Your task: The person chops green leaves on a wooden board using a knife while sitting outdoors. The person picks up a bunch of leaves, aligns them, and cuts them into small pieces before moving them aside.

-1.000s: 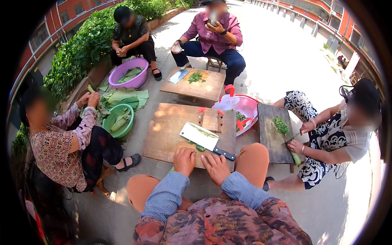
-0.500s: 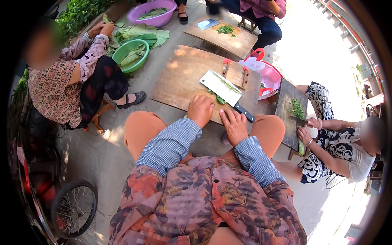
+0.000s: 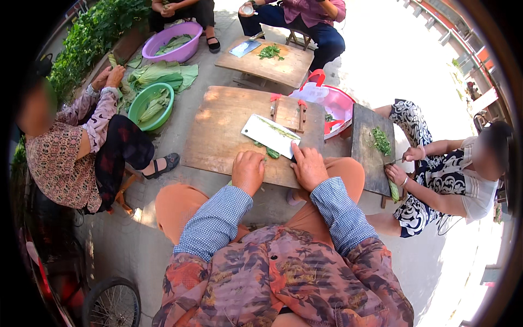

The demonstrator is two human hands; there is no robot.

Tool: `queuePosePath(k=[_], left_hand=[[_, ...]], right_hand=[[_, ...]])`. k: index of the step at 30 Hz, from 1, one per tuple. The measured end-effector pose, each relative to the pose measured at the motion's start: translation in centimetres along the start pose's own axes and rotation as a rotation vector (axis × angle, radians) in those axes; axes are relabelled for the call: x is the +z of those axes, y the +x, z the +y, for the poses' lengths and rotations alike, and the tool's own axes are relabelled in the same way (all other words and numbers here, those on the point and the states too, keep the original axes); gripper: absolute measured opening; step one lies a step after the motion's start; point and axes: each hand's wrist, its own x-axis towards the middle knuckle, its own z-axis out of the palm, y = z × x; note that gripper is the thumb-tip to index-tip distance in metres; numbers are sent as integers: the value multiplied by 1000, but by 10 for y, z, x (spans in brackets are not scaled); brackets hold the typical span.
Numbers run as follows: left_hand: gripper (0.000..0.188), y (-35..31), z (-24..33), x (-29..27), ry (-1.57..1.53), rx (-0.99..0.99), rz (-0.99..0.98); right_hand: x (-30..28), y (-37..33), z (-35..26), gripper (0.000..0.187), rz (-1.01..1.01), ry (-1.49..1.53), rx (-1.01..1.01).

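Observation:
A cleaver (image 3: 268, 136) lies with its broad blade flat on a wooden board (image 3: 210, 139), bits of green stuck along it. My right hand (image 3: 309, 169) covers the cleaver's black handle, its thumb and fingers at the blade's end. My left hand (image 3: 248, 173) is closed, fingers curled down at the board's front edge. Whatever those fingers hold is hidden. Cut green leaves (image 3: 272, 153) show just under the blade's near side, close to my left fingertips. Farther back on the board sits a small wooden frame (image 3: 287, 113) with red ends.
A person at left handles leaves above a green basin (image 3: 153, 111); a purple basin (image 3: 171, 44) stands behind. At right, another person cuts greens on a dark board (image 3: 366, 128). A second wooden board (image 3: 283, 68) and a pink basin (image 3: 338, 103) are beyond mine.
My right hand has closed over the cleaver's handle, which lay uncovered beside it before. My left hand remains curled at the board's edge. The whole view has shifted.

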Motion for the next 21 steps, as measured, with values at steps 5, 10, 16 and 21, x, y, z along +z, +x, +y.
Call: queuePosePath(k=[5, 10, 16, 21], left_hand=[[14, 1, 3, -3, 6, 2, 5], [15, 1, 2, 0, 16, 4, 2], [16, -2, 2, -2, 27, 2, -9], [18, -3, -3, 5, 12, 4, -23]], right_hand=[[1, 12, 5, 58, 5, 47, -86], [-31, 13, 0, 51, 137, 182, -99], [-75, -6, -20, 45, 118, 393, -11], [-66, -25, -11, 44, -119, 276, 22]])
